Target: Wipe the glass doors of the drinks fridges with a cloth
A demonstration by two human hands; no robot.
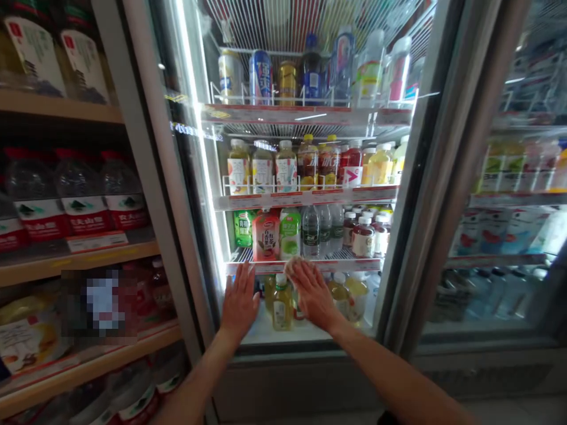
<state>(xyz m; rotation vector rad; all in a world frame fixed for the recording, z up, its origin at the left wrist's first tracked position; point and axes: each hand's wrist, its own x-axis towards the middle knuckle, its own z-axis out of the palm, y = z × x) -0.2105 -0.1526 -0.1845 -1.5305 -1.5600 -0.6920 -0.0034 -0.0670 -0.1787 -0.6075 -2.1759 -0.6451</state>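
Both my arms reach into an open drinks fridge. My left hand (240, 301) is flat with fingers stretched out, touching the price strip of the third shelf (354, 264) at its left end. My right hand (312, 291) lies with fingers together against a pale cloth (293, 264) pressed on the same strip. Between my hands, on the bottom shelf, stands a yellow-green bottle (282, 305) with a white cap. Just above my hands are a red carton (266, 236) and a green carton (290, 233).
The fridge's open glass door (177, 177) stands at the left, its frame beside wooden shelves (75, 260) of water bottles. A shut glass door (509, 206) is on the right. Upper fridge shelves hold several cans and bottles.
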